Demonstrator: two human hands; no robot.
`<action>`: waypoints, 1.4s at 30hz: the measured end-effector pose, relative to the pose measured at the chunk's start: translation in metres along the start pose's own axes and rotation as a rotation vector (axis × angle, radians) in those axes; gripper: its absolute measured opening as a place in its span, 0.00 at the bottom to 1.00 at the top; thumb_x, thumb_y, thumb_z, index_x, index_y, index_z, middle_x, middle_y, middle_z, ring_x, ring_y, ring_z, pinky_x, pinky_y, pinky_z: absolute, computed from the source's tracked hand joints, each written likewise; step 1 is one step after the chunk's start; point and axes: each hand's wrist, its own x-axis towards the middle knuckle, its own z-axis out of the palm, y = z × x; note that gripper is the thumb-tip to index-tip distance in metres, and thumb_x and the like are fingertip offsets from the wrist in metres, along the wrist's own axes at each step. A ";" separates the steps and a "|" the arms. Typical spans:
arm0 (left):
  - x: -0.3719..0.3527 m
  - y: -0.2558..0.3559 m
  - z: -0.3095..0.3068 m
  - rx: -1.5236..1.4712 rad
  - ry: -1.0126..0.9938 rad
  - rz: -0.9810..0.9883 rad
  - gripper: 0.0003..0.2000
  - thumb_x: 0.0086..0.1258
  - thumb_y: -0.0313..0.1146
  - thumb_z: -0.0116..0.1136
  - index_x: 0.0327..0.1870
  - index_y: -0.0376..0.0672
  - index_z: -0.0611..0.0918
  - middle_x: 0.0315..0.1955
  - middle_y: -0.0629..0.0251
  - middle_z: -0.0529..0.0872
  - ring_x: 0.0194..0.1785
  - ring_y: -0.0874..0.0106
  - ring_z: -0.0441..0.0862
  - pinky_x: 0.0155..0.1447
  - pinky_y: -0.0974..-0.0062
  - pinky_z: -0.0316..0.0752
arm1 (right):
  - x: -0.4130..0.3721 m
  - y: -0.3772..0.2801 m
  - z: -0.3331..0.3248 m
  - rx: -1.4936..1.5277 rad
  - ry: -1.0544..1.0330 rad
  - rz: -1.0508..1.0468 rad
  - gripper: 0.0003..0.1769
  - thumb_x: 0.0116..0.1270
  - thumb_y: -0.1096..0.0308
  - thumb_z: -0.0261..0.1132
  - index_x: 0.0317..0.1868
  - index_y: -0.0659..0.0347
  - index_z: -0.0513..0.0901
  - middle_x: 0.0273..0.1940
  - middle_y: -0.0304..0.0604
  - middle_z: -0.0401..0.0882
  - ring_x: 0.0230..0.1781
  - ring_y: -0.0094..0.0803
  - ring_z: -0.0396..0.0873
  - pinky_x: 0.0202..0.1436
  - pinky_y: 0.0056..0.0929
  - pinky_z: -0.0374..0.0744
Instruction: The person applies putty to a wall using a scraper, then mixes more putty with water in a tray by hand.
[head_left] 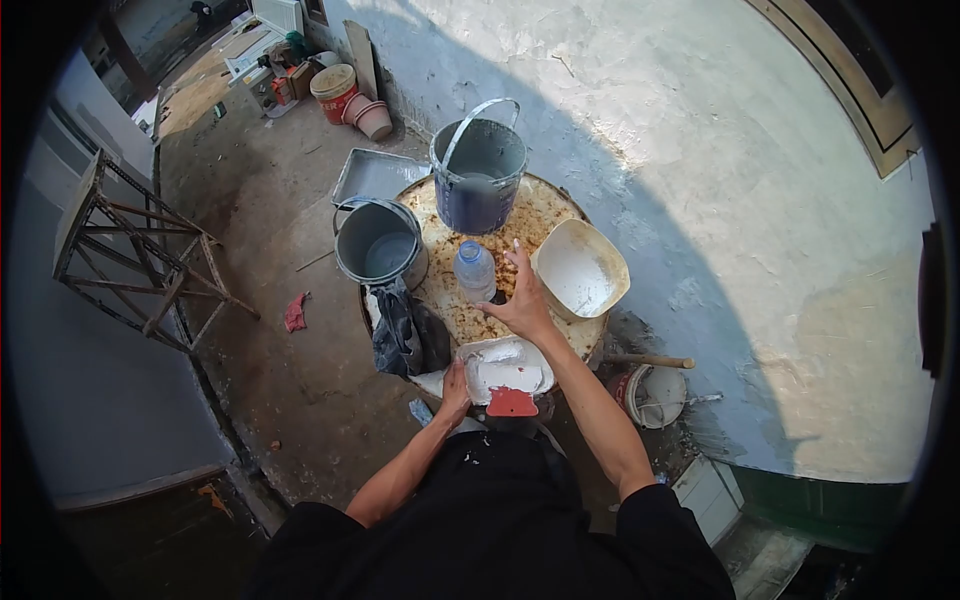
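Note:
My left hand (455,393) grips the left edge of a white plastic tray (462,352) that holds white paste. A red putty scraper (512,403) lies across the tray's near end, its blade side in the paste. Beyond the tray my right hand (524,305) is open, fingers spread, beside a clear plastic bottle (475,268) with a blue cap. Its thumb points at the bottle's lower side, and nothing shows in its grasp. The tray and bottle are on a rust-stained round drum top (510,225).
Also on the drum top are a tall bucket (478,200), a grey bucket (408,265), a cream basin (600,252) with white residue and a dark cloth (410,335). A plastered wall (680,200) rises at right. A metal stand (150,255) stands left; a paint bucket (655,395) sits below right.

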 end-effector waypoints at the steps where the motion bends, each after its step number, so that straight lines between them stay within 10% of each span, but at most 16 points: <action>1: 0.001 0.001 0.002 -0.026 -0.011 -0.007 0.26 0.81 0.52 0.35 0.57 0.35 0.75 0.45 0.64 0.82 0.48 0.75 0.78 0.53 0.76 0.74 | -0.014 -0.013 -0.023 -0.035 -0.054 -0.027 0.44 0.45 0.62 0.80 0.62 0.60 0.69 0.57 0.50 0.74 0.59 0.49 0.74 0.59 0.40 0.76; 7: 0.000 0.001 0.019 -0.070 -0.103 -0.083 0.26 0.81 0.52 0.34 0.57 0.37 0.75 0.44 0.64 0.82 0.46 0.77 0.80 0.50 0.77 0.76 | -0.151 -0.054 -0.117 -0.383 -0.556 0.021 0.30 0.51 0.64 0.74 0.57 0.52 0.77 0.55 0.42 0.73 0.57 0.41 0.74 0.59 0.40 0.75; 24: -0.067 -0.042 0.196 0.245 -0.654 -0.109 0.25 0.81 0.51 0.34 0.53 0.35 0.76 0.43 0.66 0.81 0.46 0.77 0.76 0.51 0.77 0.73 | -0.267 -0.029 -0.266 -0.770 -0.134 0.346 0.13 0.58 0.77 0.59 0.44 0.57 0.79 0.30 0.41 0.79 0.32 0.38 0.83 0.34 0.35 0.84; 42: -0.223 -0.237 0.385 0.251 -0.852 -0.205 0.24 0.82 0.50 0.35 0.51 0.36 0.76 0.41 0.65 0.82 0.42 0.78 0.77 0.48 0.77 0.74 | -0.480 0.037 -0.481 -0.819 0.019 0.411 0.13 0.57 0.76 0.59 0.42 0.54 0.81 0.34 0.41 0.82 0.35 0.38 0.82 0.47 0.38 0.82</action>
